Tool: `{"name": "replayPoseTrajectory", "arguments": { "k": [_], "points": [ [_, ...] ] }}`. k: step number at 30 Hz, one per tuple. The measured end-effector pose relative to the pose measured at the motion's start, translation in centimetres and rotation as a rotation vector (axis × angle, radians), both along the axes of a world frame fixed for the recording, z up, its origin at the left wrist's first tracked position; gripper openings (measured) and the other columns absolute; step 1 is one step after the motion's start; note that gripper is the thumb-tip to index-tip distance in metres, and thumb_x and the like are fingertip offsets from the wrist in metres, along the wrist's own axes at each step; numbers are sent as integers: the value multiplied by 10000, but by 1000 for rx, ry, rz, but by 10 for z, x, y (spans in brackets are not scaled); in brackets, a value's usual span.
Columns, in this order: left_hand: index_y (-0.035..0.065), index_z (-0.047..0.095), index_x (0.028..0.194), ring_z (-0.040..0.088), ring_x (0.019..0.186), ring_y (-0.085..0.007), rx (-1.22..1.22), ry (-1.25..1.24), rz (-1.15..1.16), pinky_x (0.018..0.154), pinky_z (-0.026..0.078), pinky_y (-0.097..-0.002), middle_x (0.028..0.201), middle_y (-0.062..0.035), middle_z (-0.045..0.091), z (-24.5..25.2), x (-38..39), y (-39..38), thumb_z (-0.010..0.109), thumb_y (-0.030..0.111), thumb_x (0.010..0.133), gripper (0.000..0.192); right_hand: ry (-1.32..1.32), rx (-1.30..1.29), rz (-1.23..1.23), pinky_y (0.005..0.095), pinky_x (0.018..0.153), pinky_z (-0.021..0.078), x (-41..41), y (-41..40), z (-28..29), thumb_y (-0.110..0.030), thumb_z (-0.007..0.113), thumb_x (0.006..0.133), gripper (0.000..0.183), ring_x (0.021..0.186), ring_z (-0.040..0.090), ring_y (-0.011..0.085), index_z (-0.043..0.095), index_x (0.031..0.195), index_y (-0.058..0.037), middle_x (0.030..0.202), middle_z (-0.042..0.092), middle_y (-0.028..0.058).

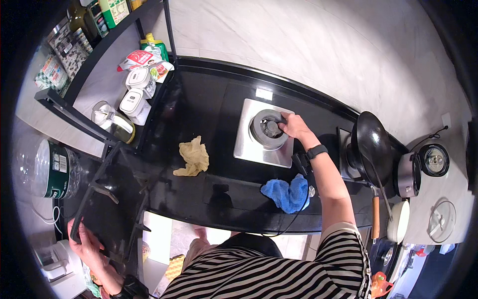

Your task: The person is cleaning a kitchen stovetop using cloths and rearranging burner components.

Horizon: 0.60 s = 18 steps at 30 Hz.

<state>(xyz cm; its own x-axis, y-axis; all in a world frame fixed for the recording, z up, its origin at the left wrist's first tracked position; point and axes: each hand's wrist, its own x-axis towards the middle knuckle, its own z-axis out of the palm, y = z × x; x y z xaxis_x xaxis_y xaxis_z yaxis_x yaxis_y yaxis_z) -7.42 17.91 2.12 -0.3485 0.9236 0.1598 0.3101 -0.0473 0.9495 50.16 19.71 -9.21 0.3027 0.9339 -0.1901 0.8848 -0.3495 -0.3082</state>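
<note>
My right hand grips the right side of a grey burner ring, which sits on a square stainless steel hob plate. At the lower left my left hand holds the corner of a black pan support frame, which lies at the counter's left part. A crumpled tan cloth lies between the frame and the steel plate. Nearer my body, a blue cloth rests by the counter's front edge, with a black cable across it.
To the right, a black wok sits tilted on a second burner, beside a rice cooker and a cream pan. On the left stand a shelf rack with jars and packets, and a large plastic bottle.
</note>
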Motion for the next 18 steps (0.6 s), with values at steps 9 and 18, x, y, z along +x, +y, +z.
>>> {"name": "replayPoseTrajectory", "arguments": {
  "k": [9,18],
  "points": [
    [56,543,945,224,372,10,55,-6,32,336,123,-174,477,74,308,-3,3,6,497,171,867,146,-191,-52,-70,411,750,471,-11,-9,-22,-258,556,779,436,892,549,375,436,1120,-15,1009,515,227],
    [61,538,985,260,428,19,40,5,-3,369,159,-149,546,82,359,-2,0,12,500,148,862,156,-65,215,35,457,926,329,-7,-13,-16,-215,512,739,605,1192,279,355,300,1284,-59,1292,275,205]
  ]
}}
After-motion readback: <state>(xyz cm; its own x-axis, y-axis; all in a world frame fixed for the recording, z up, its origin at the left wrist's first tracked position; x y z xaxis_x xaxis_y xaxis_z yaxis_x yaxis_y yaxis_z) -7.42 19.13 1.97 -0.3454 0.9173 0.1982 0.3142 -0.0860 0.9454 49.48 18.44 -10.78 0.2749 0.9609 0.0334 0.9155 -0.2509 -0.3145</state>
